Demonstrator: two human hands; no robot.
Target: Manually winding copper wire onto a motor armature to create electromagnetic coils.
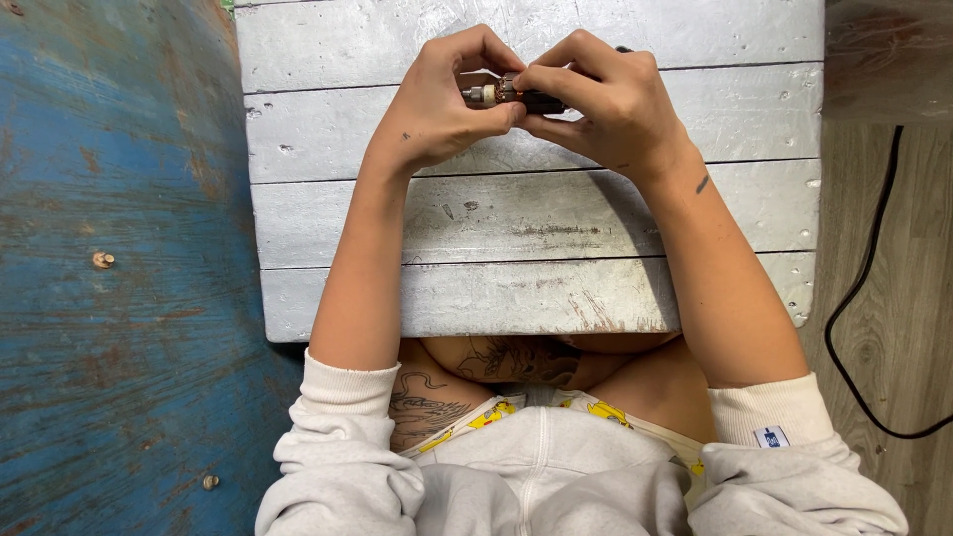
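Both hands meet over the far half of a white-painted plank board, working 1 small tool held between them.

Tool: short, slim, dark body with a metal tip like a small chuck or collet and a pale collar behind it. Mostly covered by fingers, so I can't say exactly what it is; possibly a small rotary tool or pin vise.

Long axis: runs left-right across the view, roughly parallel to the board's plank seams. Metal tip points toward the person's left; dark body goes right and disappears into the other palm.

Left hand: fingers curled in, thumb and fingertips pinched on the tip end, right at the collar. Closed on the tool.

Right hand: wrapped around the dark body, knuckles up, thumb pressing near the middle. Also closed on the tool. A bit of black pokes out beyond its knuckles at the far side, likely the tool's tail end.

So the right hand carries the body, the left hand is the 1 at the working end. The tool is lifted off the board, not resting on it.

Around: blue scuffed metal surface to the left with 2 small tan bits on it; black cable snaking over wood floor on the right. Grey sweatshirt sleeves pushed up on both forearms.
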